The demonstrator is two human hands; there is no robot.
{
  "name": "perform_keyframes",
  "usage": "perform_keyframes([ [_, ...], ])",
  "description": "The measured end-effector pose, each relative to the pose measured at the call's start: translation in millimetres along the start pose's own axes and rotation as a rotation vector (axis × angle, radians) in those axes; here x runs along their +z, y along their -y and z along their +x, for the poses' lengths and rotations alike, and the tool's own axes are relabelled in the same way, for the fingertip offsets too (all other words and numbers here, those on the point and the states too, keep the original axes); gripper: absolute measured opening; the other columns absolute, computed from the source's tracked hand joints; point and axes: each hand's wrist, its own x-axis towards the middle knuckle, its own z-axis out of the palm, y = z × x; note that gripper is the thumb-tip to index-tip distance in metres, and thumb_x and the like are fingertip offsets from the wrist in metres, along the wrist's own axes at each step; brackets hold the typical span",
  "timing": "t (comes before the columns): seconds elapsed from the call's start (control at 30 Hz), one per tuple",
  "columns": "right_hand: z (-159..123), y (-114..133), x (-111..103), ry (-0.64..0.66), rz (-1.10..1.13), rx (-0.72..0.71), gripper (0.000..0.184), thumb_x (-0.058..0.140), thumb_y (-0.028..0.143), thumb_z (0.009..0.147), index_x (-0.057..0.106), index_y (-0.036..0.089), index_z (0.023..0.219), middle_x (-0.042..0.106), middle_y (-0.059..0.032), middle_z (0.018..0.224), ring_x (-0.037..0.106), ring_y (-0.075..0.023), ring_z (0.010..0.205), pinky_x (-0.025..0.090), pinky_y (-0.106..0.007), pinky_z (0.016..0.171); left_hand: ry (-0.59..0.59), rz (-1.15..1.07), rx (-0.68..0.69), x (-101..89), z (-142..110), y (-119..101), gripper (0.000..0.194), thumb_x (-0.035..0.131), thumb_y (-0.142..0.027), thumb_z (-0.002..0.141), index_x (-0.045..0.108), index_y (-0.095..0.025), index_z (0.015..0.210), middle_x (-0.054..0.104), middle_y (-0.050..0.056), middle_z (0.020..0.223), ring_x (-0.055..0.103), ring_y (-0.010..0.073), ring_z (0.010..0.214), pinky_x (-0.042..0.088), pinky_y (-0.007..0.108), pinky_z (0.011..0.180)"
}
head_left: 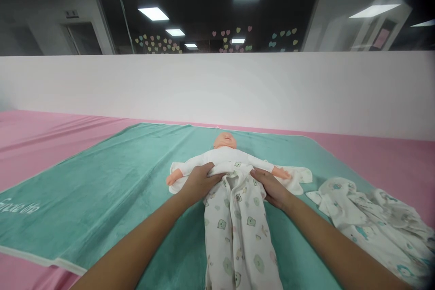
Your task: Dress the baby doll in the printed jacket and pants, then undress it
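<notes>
A baby doll point(225, 140) in a white long-sleeved top lies on its back, its head at the far end and its arms spread. White printed baby pants point(251, 235) with green bear faces stretch from its middle towards me. My left hand point(200, 182) is closed on the left side of the waistband, the thumb on top. On the right side of the waistband, my right hand point(272, 186) grips the fabric. The doll's legs are hidden; whether they are inside the pants I cannot tell. White cloth point(301, 175) shows under the doll's arms.
A green towel point(102, 199) lies under the doll, over a pink sheet point(37, 145). Crumpled white baby clothes point(377, 226) with blue prints lie at the right. A low white wall point(204, 90) with dark glass above it stands behind.
</notes>
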Motion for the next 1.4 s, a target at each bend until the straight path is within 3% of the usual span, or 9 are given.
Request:
perform_keyframes([
  [0.67,0.5,-0.9,-0.7,-0.006,-0.008,0.008,0.036,0.065,0.045,0.075,0.065,0.02,0.101,0.07,-0.007,0.086,0.064,-0.0213,0.074,0.048,-0.033,0.067,-0.007,0.001,0.008,1.2,0.9,1.8,0.043,0.049,-0.055,0.075,0.03,-0.019,0.06,0.036,-0.005,0.056,0.033,0.0114,0.056,0.024,0.024,0.05],
  [0.97,0.6,-1.1,-0.9,0.013,0.012,0.001,0.027,0.064,0.043,0.076,0.066,0.019,0.089,0.07,-0.0062,0.082,0.064,-0.0199,0.072,0.048,-0.032,0.066,0.0,0.006,0.009,0.2,0.3,1.1,0.043,0.049,-0.054,0.076,0.029,-0.019,0.06,0.035,-0.005,0.056,0.032,0.011,0.056,0.024,0.024,0.05],
  [1.2,1.0,-0.8,-2.1,0.014,0.015,0.016,0.035,0.064,0.042,0.077,0.064,0.019,0.103,0.07,-0.0073,0.088,0.065,-0.0207,0.076,0.05,-0.032,0.069,0.019,0.001,-0.003,0.0,-0.1,1.0,0.044,0.048,-0.055,0.076,0.029,-0.019,0.061,0.034,-0.006,0.056,0.032,0.011,0.056,0.024,0.023,0.049],
  [1.4,2.1,-2.4,-3.1,0.013,0.009,0.012,0.033,0.062,0.041,0.078,0.064,0.019,0.103,0.07,-0.007,0.088,0.065,-0.0209,0.076,0.05,-0.032,0.069,0.018,-0.004,-0.001,0.4,0.0,1.9,0.043,0.048,-0.055,0.077,0.03,-0.019,0.061,0.036,-0.005,0.056,0.033,0.011,0.056,0.024,0.024,0.049],
])
